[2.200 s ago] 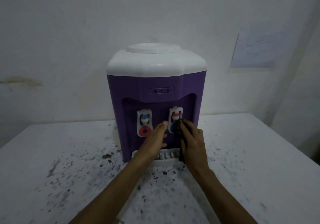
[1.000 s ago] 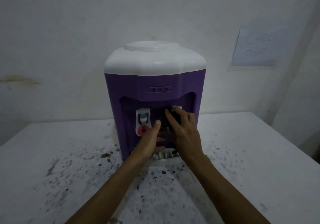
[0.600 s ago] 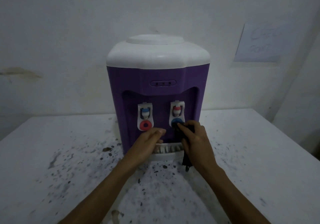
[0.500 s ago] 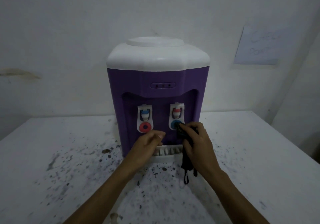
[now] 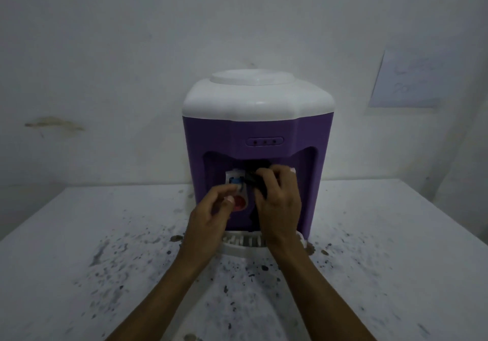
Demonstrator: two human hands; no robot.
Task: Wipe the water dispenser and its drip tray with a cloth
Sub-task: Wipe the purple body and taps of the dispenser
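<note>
Right hand (image 5: 278, 198) is curled round the dark cloth (image 5: 257, 179), which is pressed into the dispenser (image 5: 257, 132) recess btwn the taps, prob. so the back panel gets rubbed. Left hand (image 5: 211, 216) is held w/ fingers loosely bent at the left tap (image 5: 237, 190); nothing seen gripped, likely for bracing. Drip tray (image 5: 245, 243) is left below the wrists on the speckled table (image 5: 383, 248), apparently not yet wiped.
</note>
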